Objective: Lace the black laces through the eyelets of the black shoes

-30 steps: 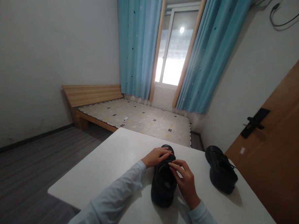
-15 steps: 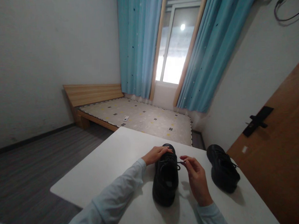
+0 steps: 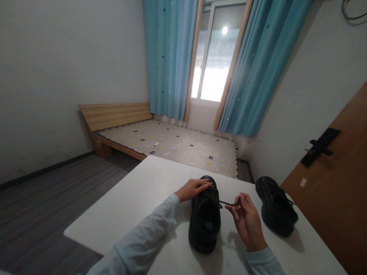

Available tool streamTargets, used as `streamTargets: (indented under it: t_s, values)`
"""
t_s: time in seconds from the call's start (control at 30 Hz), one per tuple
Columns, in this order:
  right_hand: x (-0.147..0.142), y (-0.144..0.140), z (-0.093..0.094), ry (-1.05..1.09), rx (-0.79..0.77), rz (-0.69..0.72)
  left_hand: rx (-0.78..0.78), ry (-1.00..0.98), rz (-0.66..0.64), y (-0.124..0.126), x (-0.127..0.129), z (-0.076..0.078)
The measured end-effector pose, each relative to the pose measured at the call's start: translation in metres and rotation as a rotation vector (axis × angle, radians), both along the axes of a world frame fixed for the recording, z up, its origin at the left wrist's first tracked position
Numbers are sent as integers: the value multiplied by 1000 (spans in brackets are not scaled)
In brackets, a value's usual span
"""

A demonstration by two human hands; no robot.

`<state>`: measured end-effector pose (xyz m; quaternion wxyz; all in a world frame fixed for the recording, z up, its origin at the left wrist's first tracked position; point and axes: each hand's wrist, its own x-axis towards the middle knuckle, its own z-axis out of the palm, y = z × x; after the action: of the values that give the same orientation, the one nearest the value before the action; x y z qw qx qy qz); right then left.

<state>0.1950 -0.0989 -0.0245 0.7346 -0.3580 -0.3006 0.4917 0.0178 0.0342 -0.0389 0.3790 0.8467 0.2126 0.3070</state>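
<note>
On the white table [image 3: 137,204], a black shoe [image 3: 205,221] is held down by the flat left hand [image 3: 192,189], while its lace [image 3: 227,203] is pinched by the right hand [image 3: 247,223].

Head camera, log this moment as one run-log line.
left hand: rests on near shoe toe | right hand: pinches lace taut sideways | second shoe: untouched, on table

sleeves: pale blue-grey long sleeves, soft cloth, cuffs at the wrists
left hand [image 3: 192,189]: bare
right hand [image 3: 247,222]: bare
</note>
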Motion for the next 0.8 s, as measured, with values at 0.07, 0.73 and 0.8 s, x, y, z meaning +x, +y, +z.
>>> streamTargets:
  t_s: [0.07, 0.73, 0.8]
  values:
    - [10, -1, 1, 10, -3, -26, -2, -12, -3, 0, 0, -1]
    - [-13, 1, -19, -1121, 196, -13, 24, -161, -159, -10, -5, 20]
    - [-15, 1, -19, -1155, 209, -21, 43, -155, -184, -12, -4, 24]
